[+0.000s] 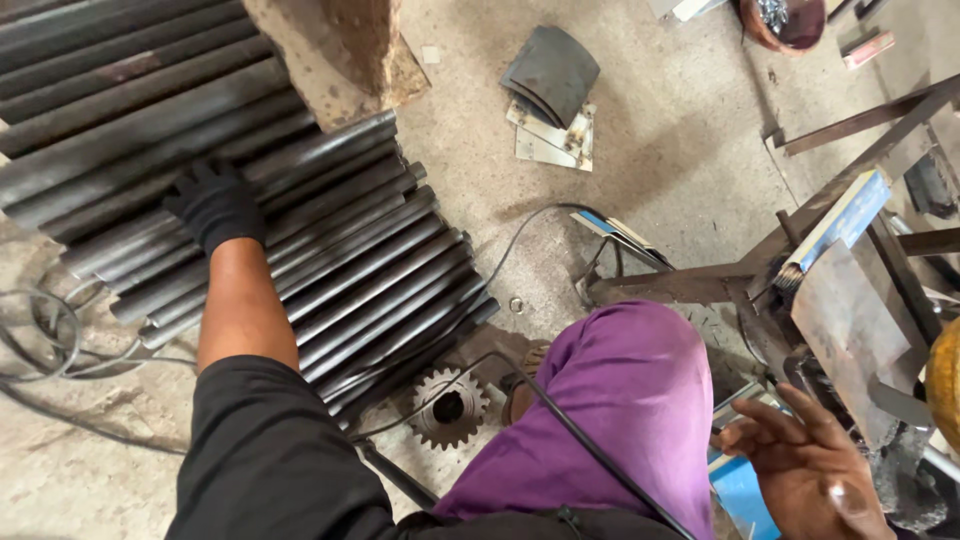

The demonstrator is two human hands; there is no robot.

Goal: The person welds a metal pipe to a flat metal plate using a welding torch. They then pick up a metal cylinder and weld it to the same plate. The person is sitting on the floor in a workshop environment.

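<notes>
The left hand (pixel 215 205) wears a black glove, and its fingers (pixel 188 190) lie spread and flat on a stack of dark steel bars (pixel 350 260), pressing on top without closing round any one bar. The bars lie side by side in a sloping pile at the left of the scene, their cut ends facing right and near. Behind them, at the far side, a rusty block (pixel 340 50) rests on the pile.

The right hand (pixel 805 465) is bare and sits at the near right. Its fingers (pixel 770 420) are open and loosely spread, holding nothing, just beside a blue box (pixel 745 495) and below the edge of a rusted steel plate (pixel 850 330). A metal frame (pixel 720 280) of angle bars stands on the right, and a blue packet of welding rods (pixel 835 225) lies tilted on it, rod tips showing at its lower end.

Between the hands is the person's knee in purple cloth (pixel 620 400), with a black cable (pixel 580 435) running across it. On the concrete floor (pixel 660 130) near the bar ends lies a toothed sprocket (pixel 448 408). Farther off sit a curved dark piece on flat metal offcuts (pixel 550 100). At the far right edge stands a round reddish bowl (pixel 785 22) with small shiny metal bits in it; what they are I cannot tell. Loose grey wires (pixel 45 345) coil at the left.
</notes>
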